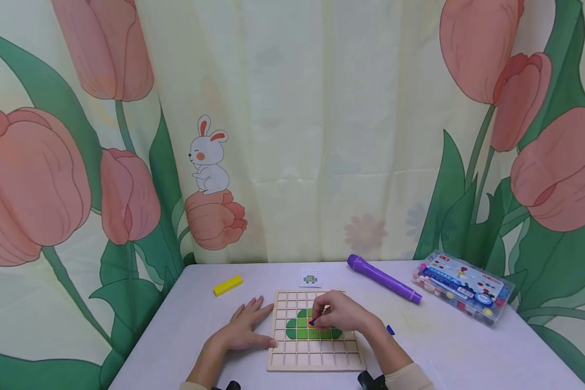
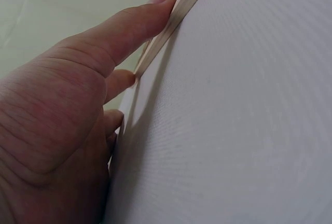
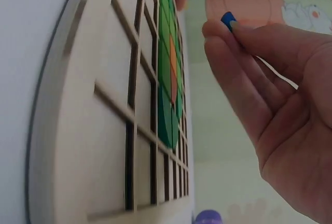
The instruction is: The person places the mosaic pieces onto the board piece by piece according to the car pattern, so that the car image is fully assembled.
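A wooden grid board [image 1: 292, 359] lies on the table, with green and orange pieces [image 1: 302, 329] set in its middle squares. Over this pattern, my right hand [image 1: 343, 311] pinches a small blue piece [image 3: 227, 21] between thumb and fingertips. The right wrist view shows the blue piece held off the grid. My left hand [image 1: 241, 329] rests at the board's left side, fingers spread and straight, its thumb [image 2: 150, 22] against the wooden edge. Another small blue piece [image 1: 390, 330] lies on the cloth, close to my right forearm.
Behind the board lies a small card [image 1: 310, 278] with a similar pattern. A yellow block [image 1: 228, 285] is at the back left. To the right are a purple microphone-shaped stick [image 1: 385, 279] and a clear plastic case [image 1: 463, 287] of coloured pieces. A printed curtain [image 1: 292, 135] hangs behind the table.
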A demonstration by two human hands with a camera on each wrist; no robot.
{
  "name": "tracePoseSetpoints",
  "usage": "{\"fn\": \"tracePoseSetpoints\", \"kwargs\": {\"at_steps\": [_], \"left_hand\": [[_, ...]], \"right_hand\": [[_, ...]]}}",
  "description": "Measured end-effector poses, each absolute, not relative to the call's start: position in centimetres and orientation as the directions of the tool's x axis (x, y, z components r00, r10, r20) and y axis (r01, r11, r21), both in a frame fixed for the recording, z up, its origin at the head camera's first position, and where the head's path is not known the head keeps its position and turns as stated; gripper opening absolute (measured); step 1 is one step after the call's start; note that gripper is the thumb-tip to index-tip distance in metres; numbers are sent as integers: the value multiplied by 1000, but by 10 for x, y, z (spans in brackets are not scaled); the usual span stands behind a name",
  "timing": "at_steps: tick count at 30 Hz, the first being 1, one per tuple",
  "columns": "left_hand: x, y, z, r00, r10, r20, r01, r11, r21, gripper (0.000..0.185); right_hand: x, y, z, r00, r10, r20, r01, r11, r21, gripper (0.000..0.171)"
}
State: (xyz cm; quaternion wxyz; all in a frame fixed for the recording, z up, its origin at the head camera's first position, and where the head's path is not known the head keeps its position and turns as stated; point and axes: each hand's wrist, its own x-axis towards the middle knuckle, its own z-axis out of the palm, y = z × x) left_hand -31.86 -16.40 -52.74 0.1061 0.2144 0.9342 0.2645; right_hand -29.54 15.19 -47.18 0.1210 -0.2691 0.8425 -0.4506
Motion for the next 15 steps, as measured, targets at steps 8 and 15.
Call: {"fn": "tracePoseSetpoints", "kwargs": {"at_steps": [8,15], "left_hand": [[-320,-164,-527,-890,443,-107,320,776,544,99],[-320,-164,-528,-893,439,-98,323,777,539,99]], "right_hand": [[-292,140,-477,-797,-604,25,-379,467,-799,7],[-288,135,-483,-781,-624,25,-405,475,-781,8]]}}
